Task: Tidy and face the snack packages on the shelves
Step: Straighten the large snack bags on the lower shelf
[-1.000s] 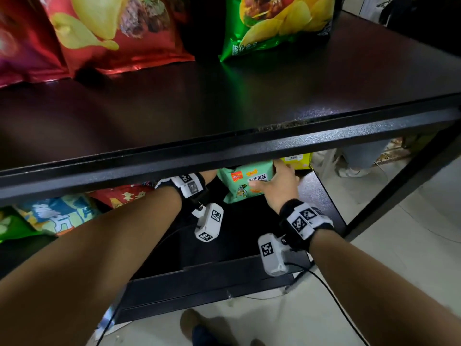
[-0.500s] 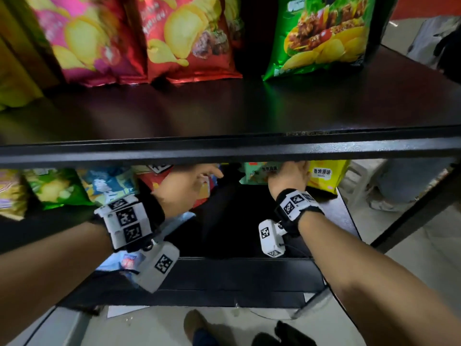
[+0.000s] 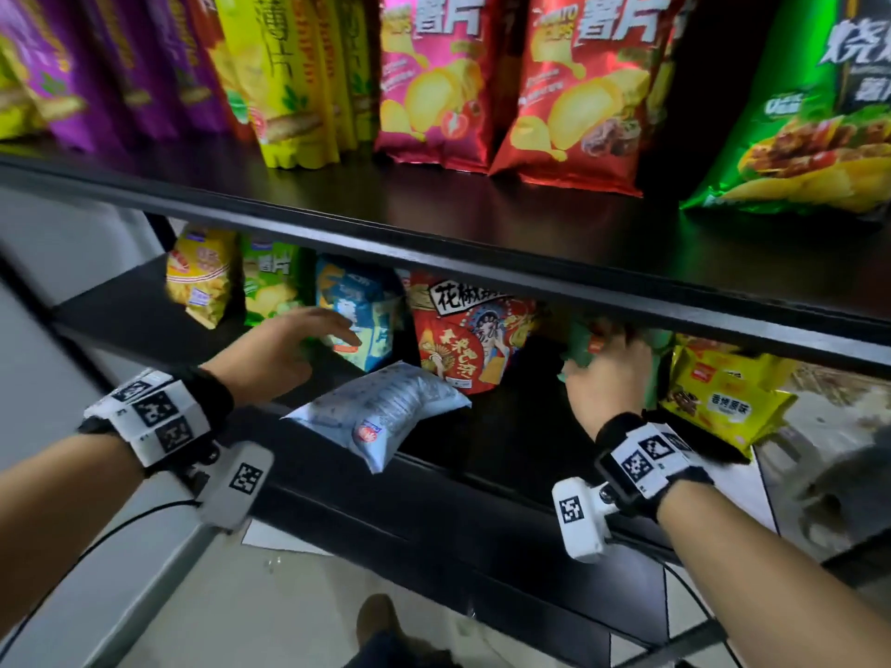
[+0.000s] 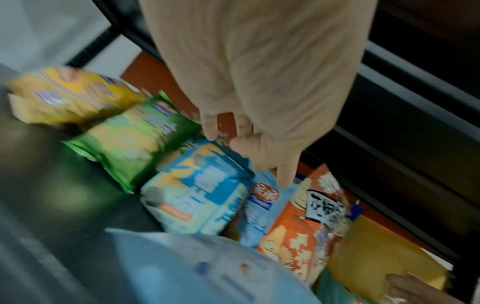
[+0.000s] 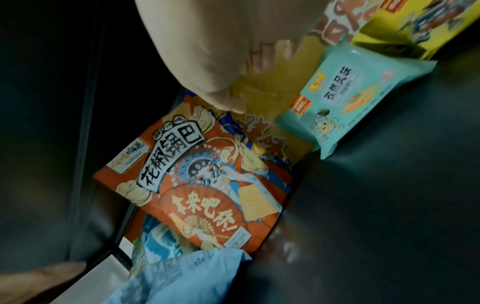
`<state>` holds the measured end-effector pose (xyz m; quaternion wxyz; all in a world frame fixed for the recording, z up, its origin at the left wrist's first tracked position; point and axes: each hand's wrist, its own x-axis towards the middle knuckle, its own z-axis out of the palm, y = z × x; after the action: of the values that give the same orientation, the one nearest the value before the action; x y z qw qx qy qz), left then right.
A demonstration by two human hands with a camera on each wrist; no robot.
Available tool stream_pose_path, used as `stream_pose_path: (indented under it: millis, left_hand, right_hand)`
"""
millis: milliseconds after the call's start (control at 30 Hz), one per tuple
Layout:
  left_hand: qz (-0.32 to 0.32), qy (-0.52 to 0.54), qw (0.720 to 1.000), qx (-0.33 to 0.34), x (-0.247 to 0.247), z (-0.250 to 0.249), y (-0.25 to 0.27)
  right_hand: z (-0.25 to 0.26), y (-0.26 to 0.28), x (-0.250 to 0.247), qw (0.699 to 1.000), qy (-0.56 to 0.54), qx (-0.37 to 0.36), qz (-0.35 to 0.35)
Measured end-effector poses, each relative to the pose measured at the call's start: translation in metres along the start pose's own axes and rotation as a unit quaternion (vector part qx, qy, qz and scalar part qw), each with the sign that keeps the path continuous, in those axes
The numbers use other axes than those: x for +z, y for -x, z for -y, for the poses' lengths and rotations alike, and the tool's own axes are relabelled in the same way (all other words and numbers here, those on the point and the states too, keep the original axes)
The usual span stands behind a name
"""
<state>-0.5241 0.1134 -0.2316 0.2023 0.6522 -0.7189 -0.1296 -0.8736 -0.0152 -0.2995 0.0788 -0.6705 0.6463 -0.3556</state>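
On the lower shelf (image 3: 487, 445) stand a blue bag (image 3: 354, 320), a red bag (image 3: 463, 339), a teal bag (image 3: 581, 347) and a yellow bag (image 3: 723, 402). A pale blue bag (image 3: 385, 417) lies flat near the front edge, printed back up. My left hand (image 3: 332, 330) reaches with straight fingers to the blue bag (image 4: 200, 191) and holds nothing. My right hand (image 3: 612, 359) is just in front of the teal bag, its fingertips hidden by the upper shelf edge. In the right wrist view that hand (image 5: 246, 82) hangs relaxed beside the teal bag (image 5: 345, 94), apart from it.
A yellow bag (image 3: 200, 277) and a green bag (image 3: 270, 286) stand at the lower shelf's left end. Tall chip bags, pink (image 3: 429, 89), red (image 3: 578, 98) and green (image 3: 810, 137), line the upper shelf (image 3: 482, 224), whose front edge overhangs the lower one. Floor lies below.
My left hand has swung left from the red bag toward the blue bag. My right hand stays by the teal bag. The head view has tilted up and left.
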Motion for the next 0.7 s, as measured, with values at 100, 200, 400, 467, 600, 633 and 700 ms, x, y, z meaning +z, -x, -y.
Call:
stream_pose_path:
  millis: [100, 200, 400, 467, 600, 633, 700]
  left_hand:
    - [0.103, -0.032, 0.994, -0.031, -0.002, 0.019, 0.026]
    - [0.174, -0.117, 0.976, -0.054, 0.009, 0.026, 0.043]
    - [0.070, -0.189, 0.977, 0.070, 0.039, 0.027, 0.025]
    - [0.053, -0.182, 0.975, 0.119, 0.039, 0.025, 0.012]
    - [0.060, -0.157, 0.973, 0.156, 0.030, 0.022, -0.006]
    - [0.056, -0.143, 0.974, 0.167, 0.028, 0.022, -0.009]
    - [0.035, -0.129, 0.975, 0.177, 0.022, 0.023, -0.014]
  right_hand:
    - [0.010, 0.001, 0.007, 0.998, -0.040, -0.022, 0.041]
    - [0.023, 0.006, 0.013, 0.994, -0.074, -0.014, 0.078]
    - [0.034, 0.002, 0.016, 0.980, -0.138, -0.002, 0.142]
    - [0.040, -0.003, 0.015, 0.978, -0.149, -0.004, 0.145]
    - [0.062, -0.011, 0.020, 0.974, -0.150, 0.033, 0.164]
    - [0.070, -0.014, 0.023, 0.973, -0.150, 0.055, 0.167]
    - [0.084, -0.019, 0.026, 0.975, -0.118, 0.082, 0.170]
